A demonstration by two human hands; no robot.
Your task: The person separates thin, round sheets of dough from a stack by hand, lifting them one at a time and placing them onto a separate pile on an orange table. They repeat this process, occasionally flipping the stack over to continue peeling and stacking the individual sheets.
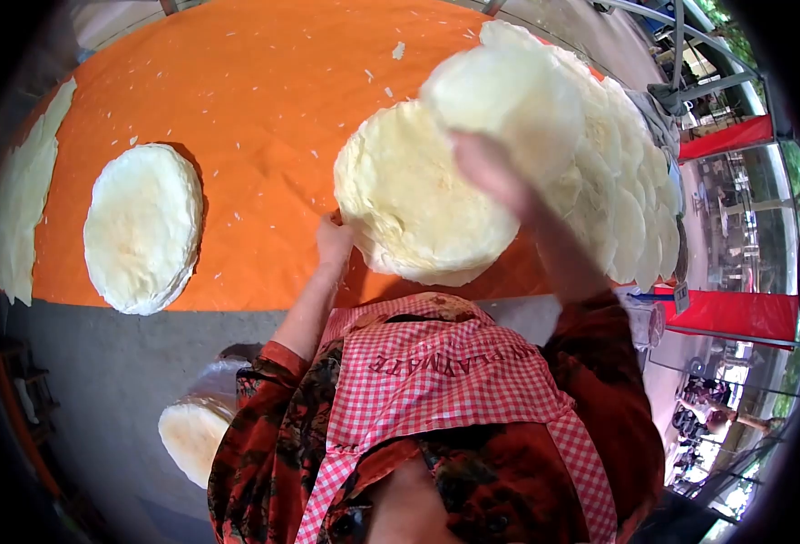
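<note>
The right hand (495,172) is holding a single round (509,100) up over the stack (418,204). Its fingers are closing on the round's near edge, though the hand is blurring and I cannot tell the exact pinch. The left hand (332,238) is curling against the stack's left rim and touching it. Whether it is gripping or only steadying, I cannot tell.

The round is looking very thin, pale and a little see-through, and it is staying flat in the air rather than drooping. I am judging it light, dry and brittle, likely to crack if bent or squeezed. A hold at the rim with spread fingers, or a flat palm beneath, would be suiting it best. The stack is showing uneven, wavy edges and a faint yellow tint at the middle.

Under the stack an orange cloth (255,100) is lying smooth, with small white flakes (398,50) scattered beyond the stack. Right of the stack a row (631,195) of overlapping rounds is fanning out. Well left of the stack a second stack (143,227) is sitting on the same cloth. Nearer the person than the stack, and to its left, a third stack (191,435) is resting on a grey ledge (110,363). A red checked apron (454,381) is hanging just below the stack.
</note>
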